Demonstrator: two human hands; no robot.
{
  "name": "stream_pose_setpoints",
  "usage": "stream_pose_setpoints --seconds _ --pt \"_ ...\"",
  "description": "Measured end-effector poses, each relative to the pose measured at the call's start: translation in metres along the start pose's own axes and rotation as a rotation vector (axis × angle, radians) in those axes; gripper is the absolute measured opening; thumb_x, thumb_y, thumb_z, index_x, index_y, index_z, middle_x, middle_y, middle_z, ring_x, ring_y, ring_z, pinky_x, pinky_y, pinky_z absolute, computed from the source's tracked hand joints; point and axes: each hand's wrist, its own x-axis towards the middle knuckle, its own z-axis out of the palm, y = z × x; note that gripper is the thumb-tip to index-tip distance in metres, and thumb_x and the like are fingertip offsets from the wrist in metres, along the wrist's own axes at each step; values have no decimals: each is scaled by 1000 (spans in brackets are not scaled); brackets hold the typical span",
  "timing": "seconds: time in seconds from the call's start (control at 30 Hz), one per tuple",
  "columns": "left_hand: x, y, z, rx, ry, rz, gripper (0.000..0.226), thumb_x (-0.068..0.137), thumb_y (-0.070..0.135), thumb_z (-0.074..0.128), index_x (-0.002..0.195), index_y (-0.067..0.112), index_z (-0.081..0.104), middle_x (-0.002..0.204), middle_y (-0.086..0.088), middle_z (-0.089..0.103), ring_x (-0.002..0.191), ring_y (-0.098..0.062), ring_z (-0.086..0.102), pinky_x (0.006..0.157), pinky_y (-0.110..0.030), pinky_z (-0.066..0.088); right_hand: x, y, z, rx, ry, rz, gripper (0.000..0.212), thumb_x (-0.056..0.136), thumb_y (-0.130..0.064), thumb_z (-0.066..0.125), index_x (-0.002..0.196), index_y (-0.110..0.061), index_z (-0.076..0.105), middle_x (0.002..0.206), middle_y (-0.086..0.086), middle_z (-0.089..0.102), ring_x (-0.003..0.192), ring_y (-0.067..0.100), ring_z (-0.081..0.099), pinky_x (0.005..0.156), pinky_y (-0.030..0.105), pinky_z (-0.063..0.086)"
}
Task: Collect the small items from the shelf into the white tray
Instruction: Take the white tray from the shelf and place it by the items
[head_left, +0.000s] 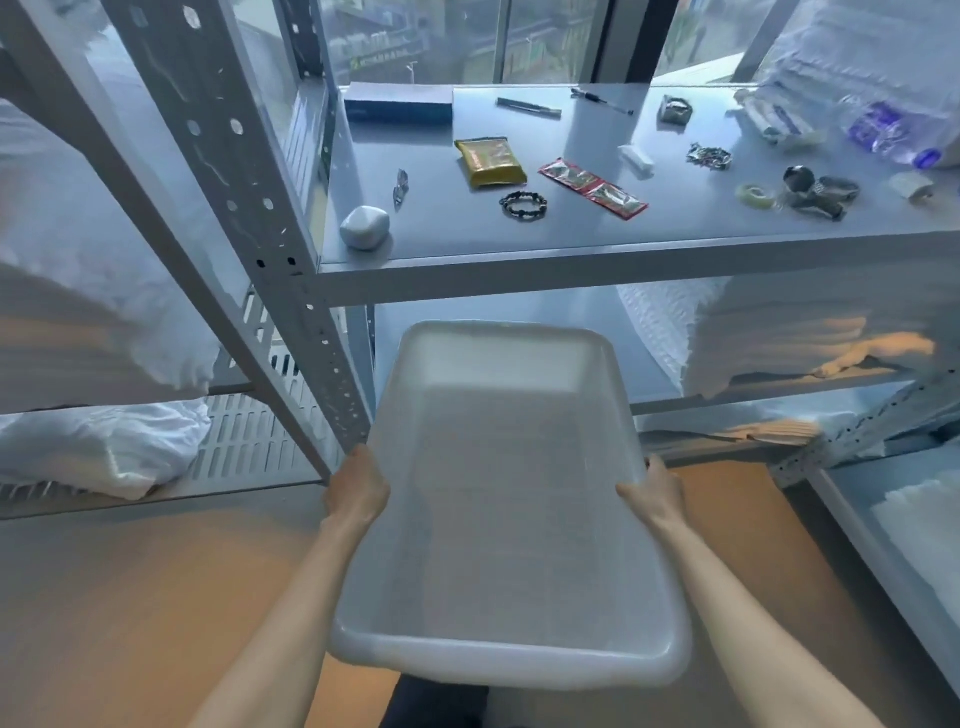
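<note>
My left hand (358, 491) and right hand (652, 496) grip the white tray (509, 660) by its long sides; the small items (491, 162) lie beyond its far end (upper frame).

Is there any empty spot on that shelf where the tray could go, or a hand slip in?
Barest is the front strip of the shelf, between the red sachets and the edge. A smaller gap lies between those sachets and the pens. The right end, around the tape and bags, is crowded.
</note>
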Motion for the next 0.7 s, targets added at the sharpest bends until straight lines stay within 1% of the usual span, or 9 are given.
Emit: stream_pose_setpoints --seconds 0.13,0.27,0.37,0.5,0.63,0.7 --pt "49 15 -1 -28 -1 -61 33 86 3 42 119 -1 41 119 -20 55 107 -41 56 82 -44 45 50 -28 15 -89 -22 -11 40 75 -10 69 108 3 52 108 22 64 98 35 62 71 34 42" --pt "91 31 3 -67 -5 -76 37 85 4 45 121 -2 39 122 -20 52 108 -40 55 82 -45 45 95 -49 21 -125 -43 -7 40 77 -13 67 111 0 50 110 20 63 99 34 61 71 33 42" --pt "116 35 16 -43 -20 -78 37 87 7 49 121 -4 38 125 -23 50 111 -41 53 87 -45 44 120 -51 32 -156 -47 0 42 78 -14 65 114 0 47 112 21 62 100 36 60 75 36 45" --pt "154 40 41 -3 10 -78 30 90 9 50 115 -3 41 118 -23 54 108 -42 54 86 -46 45 160 -49 55 -158 -19 -25 42 79 -14 64 115 -2 47 112 21 62 102 37 59 72 33 39" --pt "190 45 75 23 12 -21 22 92 7 45 109 -4 39 112 -25 54 102 -44 55 82 -47 44 206 -36 83 -164 2 -56 37 78 -13 66 108 0 48 109 23 63 97 38 60 71 34 40" --pt "209 51 83 20 41 -4 19 92 7 45 106 -3 39 113 -24 51 100 -43 54 80 -47 43 229 -34 96 -145 20 -72 35 78 -11 66 107 1 49 107 24 63 96 39 60 70 35 40"
